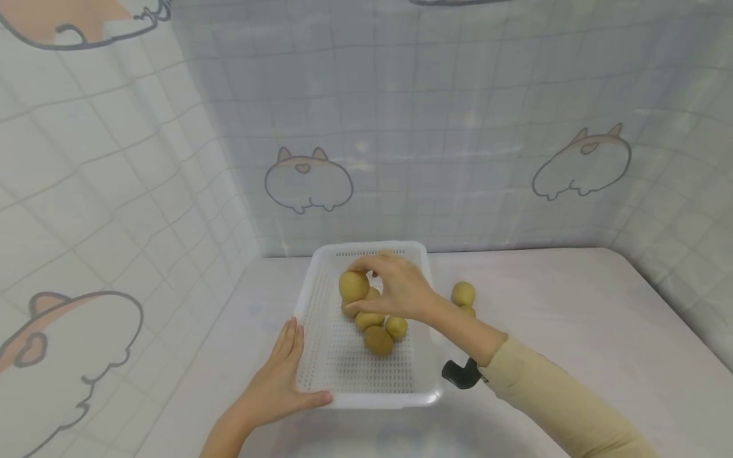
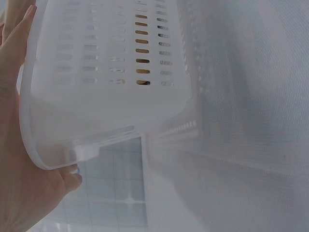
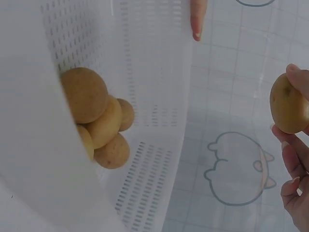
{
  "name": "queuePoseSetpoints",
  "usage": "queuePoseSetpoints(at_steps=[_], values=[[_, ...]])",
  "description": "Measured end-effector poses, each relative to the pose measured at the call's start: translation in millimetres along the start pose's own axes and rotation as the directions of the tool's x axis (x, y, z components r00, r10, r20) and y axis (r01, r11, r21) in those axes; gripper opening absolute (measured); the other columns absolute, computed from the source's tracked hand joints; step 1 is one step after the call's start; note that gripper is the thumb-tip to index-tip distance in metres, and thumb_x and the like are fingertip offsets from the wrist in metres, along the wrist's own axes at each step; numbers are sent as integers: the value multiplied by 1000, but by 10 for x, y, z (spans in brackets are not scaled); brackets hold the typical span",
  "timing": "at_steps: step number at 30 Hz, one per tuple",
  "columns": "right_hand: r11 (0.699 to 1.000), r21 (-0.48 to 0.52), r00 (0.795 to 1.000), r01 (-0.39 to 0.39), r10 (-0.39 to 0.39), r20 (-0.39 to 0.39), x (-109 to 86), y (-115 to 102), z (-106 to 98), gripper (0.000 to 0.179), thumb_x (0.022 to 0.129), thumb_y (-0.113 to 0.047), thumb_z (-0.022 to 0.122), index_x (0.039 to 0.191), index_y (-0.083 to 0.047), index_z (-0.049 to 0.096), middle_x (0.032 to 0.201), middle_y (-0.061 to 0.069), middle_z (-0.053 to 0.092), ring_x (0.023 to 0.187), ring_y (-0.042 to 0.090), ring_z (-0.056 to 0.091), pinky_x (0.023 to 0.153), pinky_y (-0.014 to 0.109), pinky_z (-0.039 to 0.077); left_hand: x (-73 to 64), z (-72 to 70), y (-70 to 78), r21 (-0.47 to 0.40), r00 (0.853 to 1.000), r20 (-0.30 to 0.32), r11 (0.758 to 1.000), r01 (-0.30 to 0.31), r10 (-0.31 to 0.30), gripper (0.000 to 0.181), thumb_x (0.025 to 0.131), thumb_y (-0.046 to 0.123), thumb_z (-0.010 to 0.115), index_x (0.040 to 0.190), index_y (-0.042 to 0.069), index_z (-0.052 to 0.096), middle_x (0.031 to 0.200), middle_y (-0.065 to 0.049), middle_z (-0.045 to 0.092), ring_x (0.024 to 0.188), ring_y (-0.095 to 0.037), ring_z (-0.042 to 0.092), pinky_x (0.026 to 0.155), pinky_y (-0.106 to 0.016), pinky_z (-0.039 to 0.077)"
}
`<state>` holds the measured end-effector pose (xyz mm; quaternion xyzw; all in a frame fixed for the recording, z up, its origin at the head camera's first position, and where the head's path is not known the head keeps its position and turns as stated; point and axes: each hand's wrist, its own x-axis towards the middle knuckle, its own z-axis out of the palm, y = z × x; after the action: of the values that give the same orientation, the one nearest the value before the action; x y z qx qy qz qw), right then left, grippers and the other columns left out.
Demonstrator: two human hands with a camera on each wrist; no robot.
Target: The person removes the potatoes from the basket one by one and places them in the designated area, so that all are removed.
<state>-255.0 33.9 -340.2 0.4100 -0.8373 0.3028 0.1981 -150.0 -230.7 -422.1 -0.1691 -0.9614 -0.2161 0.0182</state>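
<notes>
A potato [image 1: 354, 287] is pinched between the thumb and fingers of my right hand [image 1: 395, 286], above the white perforated basket [image 1: 312, 318]. In the right wrist view the held potato [image 3: 287, 104] hangs higher than the basket, apart from the others. Several potatoes lie together on the basket floor, among them a browner potato [image 1: 378, 341] nearest me; the hand hides part of the pile. My left hand [image 1: 275, 378] rests against the basket's near left corner, its straight fingers along the side and its thumb on the front rim.
Two more potatoes [image 1: 463, 293] sit on the white tabletop [image 1: 544, 305] right of the basket, partly behind the right forearm. A black device [image 1: 460, 375] sits by the right cuff. Tile-patterned sheets [image 1: 401, 127] with cartoon animals enclose the table at the back and sides.
</notes>
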Motion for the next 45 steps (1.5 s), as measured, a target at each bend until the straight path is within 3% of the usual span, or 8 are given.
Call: queuePoseSetpoints(at_steps=[13, 28, 45], values=[[998, 9, 993, 62, -61, -100, -124, 115, -136, 56, 73, -44, 82, 121, -22, 65, 103, -12, 63, 93, 7, 54, 77, 23, 48, -5, 2, 7, -11, 1000, -6, 1000, 0, 0, 130, 66, 70, 72, 147, -14, 14, 157, -26, -4, 145, -38, -3, 110, -58, 16], [991, -19, 979, 134, -135, -155, -288, 235, -371, 56, 69, -36, 85, 118, -19, 65, 100, -8, 64, 90, 10, 54, 74, 27, 48, -9, 4, 11, -3, 1000, -7, 1000, 0, 0, 131, 66, 71, 72, 147, -14, 13, 157, -26, -4, 145, -38, -3, 110, -58, 16], [993, -94, 983, 72, -87, -161, -516, 351, -663, 57, 66, -34, 86, 117, -18, 65, 100, -8, 63, 88, 12, 56, 72, 30, 49, -8, -9, 35, -6, 1000, -11, 1000, -2, 2, 131, 66, 70, 73, 146, -15, 15, 156, -28, -2, 144, -40, -1, 110, -58, 17]])
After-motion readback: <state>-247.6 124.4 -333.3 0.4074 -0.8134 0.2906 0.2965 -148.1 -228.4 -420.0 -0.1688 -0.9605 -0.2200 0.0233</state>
